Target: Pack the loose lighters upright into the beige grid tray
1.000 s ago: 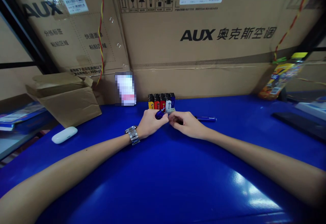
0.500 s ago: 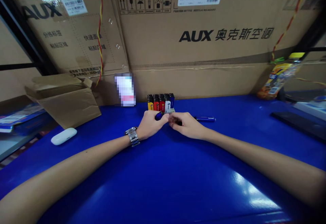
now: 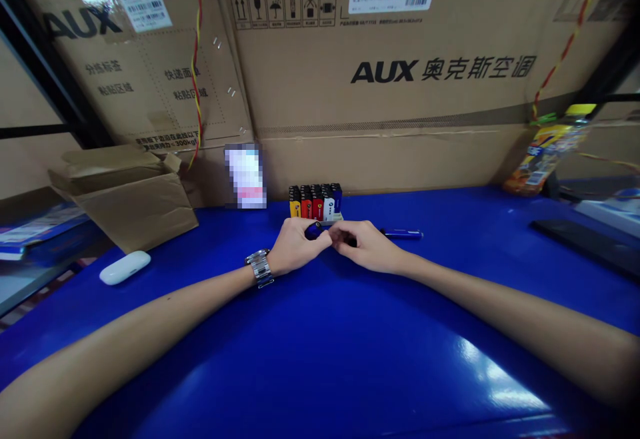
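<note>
My left hand point(image 3: 296, 246), with a metal watch point(image 3: 260, 268) on the wrist, is closed around a dark blue lighter point(image 3: 313, 230), mostly hidden by the fingers. My right hand point(image 3: 367, 244) meets it, fingertips bent together against the left thumb tip; whatever they pinch is hidden. Just behind the hands stand rows of lighters point(image 3: 316, 204) in yellow, red, white and blue, upright in a pale tray point(image 3: 339, 217). A blue pen-shaped object point(image 3: 404, 234) lies on the table beyond my right wrist.
The blue table point(image 3: 310, 359) backs onto large cardboard boxes point(image 3: 430, 112). A phone point(image 3: 246, 176) leans there. To the left are an open carton point(image 3: 135, 206) and a white earbud case point(image 3: 125, 268). On the right stand a drink bottle point(image 3: 547, 149) and a flat black object point(image 3: 585, 246).
Both hands stay together in nearly the same place. The dark blue lighter in my left hand has turned slightly, and more of its end shows.
</note>
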### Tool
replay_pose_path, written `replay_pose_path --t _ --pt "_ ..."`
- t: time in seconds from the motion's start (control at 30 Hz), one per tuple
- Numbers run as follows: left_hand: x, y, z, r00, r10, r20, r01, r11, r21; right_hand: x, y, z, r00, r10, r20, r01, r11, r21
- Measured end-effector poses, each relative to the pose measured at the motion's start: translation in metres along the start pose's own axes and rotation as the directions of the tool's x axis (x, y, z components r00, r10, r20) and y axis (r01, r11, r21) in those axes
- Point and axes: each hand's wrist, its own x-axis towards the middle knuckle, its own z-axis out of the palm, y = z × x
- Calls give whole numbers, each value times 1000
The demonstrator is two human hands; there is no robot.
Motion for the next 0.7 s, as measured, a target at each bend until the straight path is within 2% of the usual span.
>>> replay_pose_path --t 0.5,0.7 --pt "1 -3 1 1000 8 9 -8 1000 -26 0 1 1 1000 1 1 -1 1000 4" --pt "1 -4 1 999 -7 48 8 1000 -15 -2 -2 -2 999 41 -33 -38 996 75"
